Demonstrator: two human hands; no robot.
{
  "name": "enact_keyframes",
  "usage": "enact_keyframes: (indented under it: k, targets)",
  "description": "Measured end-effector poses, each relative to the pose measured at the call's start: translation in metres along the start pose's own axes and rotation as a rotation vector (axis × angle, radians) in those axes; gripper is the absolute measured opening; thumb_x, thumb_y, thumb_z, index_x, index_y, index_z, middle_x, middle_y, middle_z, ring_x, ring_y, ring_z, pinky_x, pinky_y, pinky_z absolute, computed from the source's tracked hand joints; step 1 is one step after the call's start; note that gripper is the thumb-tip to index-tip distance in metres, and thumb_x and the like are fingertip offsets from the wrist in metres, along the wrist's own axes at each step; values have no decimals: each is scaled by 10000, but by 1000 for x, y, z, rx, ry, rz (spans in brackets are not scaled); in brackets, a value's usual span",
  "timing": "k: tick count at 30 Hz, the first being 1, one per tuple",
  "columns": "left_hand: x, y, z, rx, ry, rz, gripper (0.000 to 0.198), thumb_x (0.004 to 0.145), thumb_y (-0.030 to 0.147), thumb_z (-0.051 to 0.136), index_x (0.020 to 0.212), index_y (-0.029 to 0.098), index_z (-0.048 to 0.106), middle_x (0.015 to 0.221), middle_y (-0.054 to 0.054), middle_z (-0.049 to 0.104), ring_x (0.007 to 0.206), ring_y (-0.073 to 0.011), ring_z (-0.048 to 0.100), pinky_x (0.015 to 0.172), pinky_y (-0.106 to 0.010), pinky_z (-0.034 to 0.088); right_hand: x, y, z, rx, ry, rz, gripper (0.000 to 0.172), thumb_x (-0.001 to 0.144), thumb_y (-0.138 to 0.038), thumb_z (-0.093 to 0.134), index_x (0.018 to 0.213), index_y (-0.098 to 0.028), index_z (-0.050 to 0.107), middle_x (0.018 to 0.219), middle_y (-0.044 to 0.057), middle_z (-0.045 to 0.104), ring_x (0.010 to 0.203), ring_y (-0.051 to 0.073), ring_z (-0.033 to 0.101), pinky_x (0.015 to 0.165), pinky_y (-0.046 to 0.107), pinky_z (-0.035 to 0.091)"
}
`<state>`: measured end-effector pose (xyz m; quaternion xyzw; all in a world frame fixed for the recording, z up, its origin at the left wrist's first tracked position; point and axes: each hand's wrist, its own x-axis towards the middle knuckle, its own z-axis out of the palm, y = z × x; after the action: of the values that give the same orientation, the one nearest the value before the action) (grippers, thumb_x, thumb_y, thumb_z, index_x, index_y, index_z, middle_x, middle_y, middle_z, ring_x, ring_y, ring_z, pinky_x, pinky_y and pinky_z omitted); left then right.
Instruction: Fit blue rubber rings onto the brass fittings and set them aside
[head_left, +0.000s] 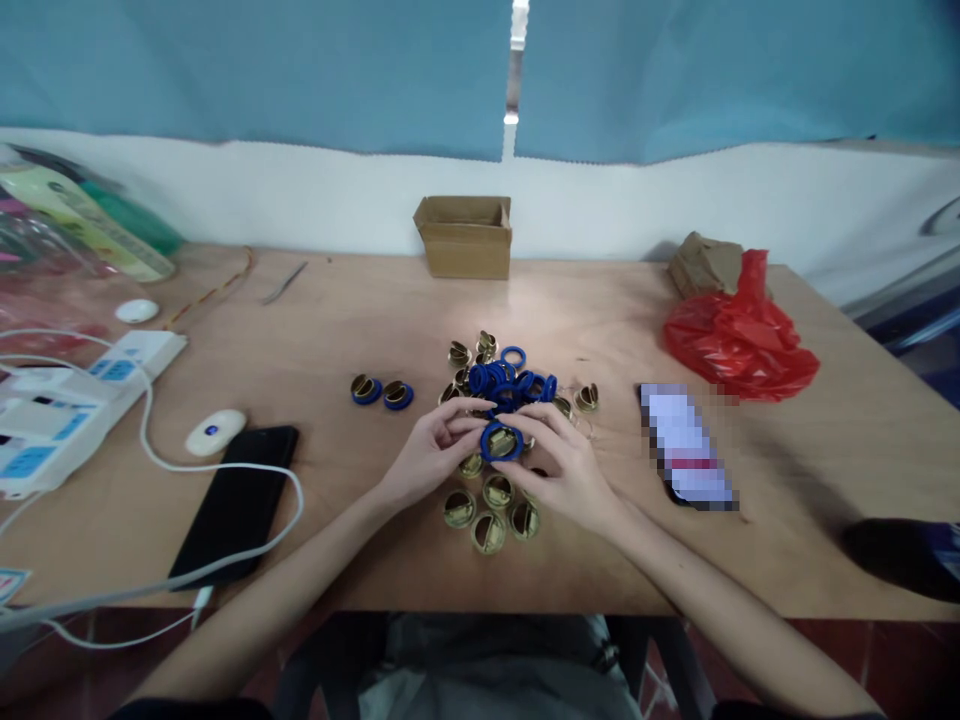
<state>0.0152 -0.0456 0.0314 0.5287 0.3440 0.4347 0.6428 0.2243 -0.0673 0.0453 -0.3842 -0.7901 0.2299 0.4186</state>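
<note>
Both hands meet over the middle of the table around a blue ring (501, 459) with a round gold-coloured metal piece (501, 441) inside it. My left hand (439, 442) pinches the ring from the left. My right hand (564, 462) grips its right side between thumb and fingers. Just beyond the fingers lies a pile of blue rings (487, 377) mixed with gold pieces. Several loose gold pieces (489, 532) lie closer to me, below the hands. Off to the left, two gold pieces sit on blue rings, one of them a ringed piece (398, 395).
A small cardboard box (470, 250) stands at the back by the wall. On the right are a red plastic bag (739, 345), a lit phone (686, 445) and a dark object (904, 557). A black phone (236, 505), white cables and a power strip (142, 360) occupy the left.
</note>
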Motion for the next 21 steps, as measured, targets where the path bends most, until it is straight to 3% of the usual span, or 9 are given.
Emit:
enact_keyframes:
  k: [3,8,11,16,21]
  targets:
    - [-2,6,0,-17,-1,-6,344,946,368,659,1230,174,658,1067,-92,780,963,-190,756,870,-285,613,1,1,0,0,12,-18,423,909,-245,697,1317,-284,593,1185,94,579,1042,229,650,730,356,660]
    - [-3,7,3,-75,-63,58,368,846,227,781,1201,186,694,1174,-103,760,1081,-210,733,993,-315,576,4,1,-3,-25,25,-12,434,884,-243,730,1296,-309,612,1195,87,566,1100,260,621,883,483,624]
    - [-3,6,3,-84,-60,54,353,860,208,763,1205,175,695,1189,-112,756,1083,-209,734,1002,-322,574,4,0,-5,-20,14,15,465,879,-276,739,1321,-330,606,1220,88,552,1136,276,601,933,517,594]
    - [-4,8,3,-83,-27,36,370,849,191,774,1210,174,695,1189,-104,759,1085,-193,733,969,-270,579,6,-2,-9,89,-31,35,473,927,-193,631,1376,-330,577,1255,82,545,1177,246,580,1011,490,538]
    - [-4,9,4,-74,-49,33,369,866,204,755,1227,174,686,1190,-109,758,1076,-196,737,971,-297,587,7,0,-10,157,-33,65,429,953,-131,531,1330,-320,615,1229,70,547,1109,206,595,934,420,559]
